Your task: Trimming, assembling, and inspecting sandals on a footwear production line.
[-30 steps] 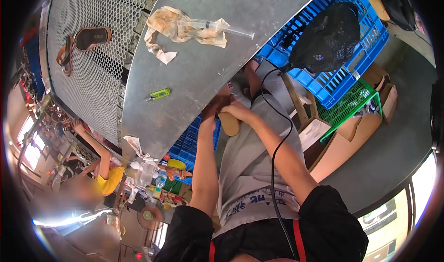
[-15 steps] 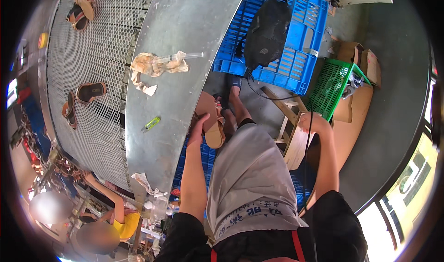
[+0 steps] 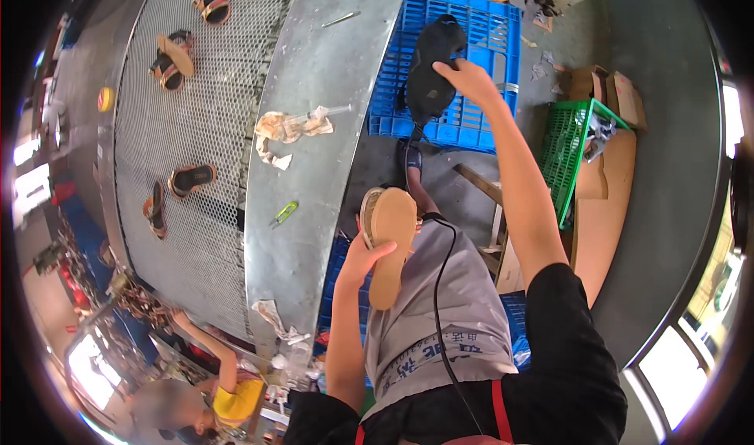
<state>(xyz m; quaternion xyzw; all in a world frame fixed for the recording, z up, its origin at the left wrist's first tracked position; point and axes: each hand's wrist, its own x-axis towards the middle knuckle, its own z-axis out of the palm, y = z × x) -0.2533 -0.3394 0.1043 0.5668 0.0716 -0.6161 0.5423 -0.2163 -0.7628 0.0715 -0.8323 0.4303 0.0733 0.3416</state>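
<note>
My left hand (image 3: pixel 363 258) is closed round a tan-soled sandal (image 3: pixel 395 241), its thumb pressed on the sole. The sole faces up, and a second pale edge shows along its left side; whether that is another sandal I cannot tell. Further off, my right hand (image 3: pixel 470 82) is at the right side of a black soft bag (image 3: pixel 430 72), its fingers closed at the bag's edge and partly hidden. This bag lies on an upturned blue plastic crate (image 3: pixel 503 32). A black cable (image 3: pixel 440 288) hangs in front of my grey apron.
Left of me runs a metal ledge (image 3: pixel 302 186) with a stained cloth (image 3: pixel 275 135), a syringe, and green thread snips (image 3: pixel 284 214). Beyond it, several sandals (image 3: pixel 192 179) lie on a mesh conveyor (image 3: pixel 220 107). A green basket (image 3: pixel 559 154) and cardboard stand right. Another person works lower left.
My right hand has moved forward from beside the wooden stand to the black bag. My left hand has brought the sandal out from beside the ledge, turning its sole up. The view has shifted.
</note>
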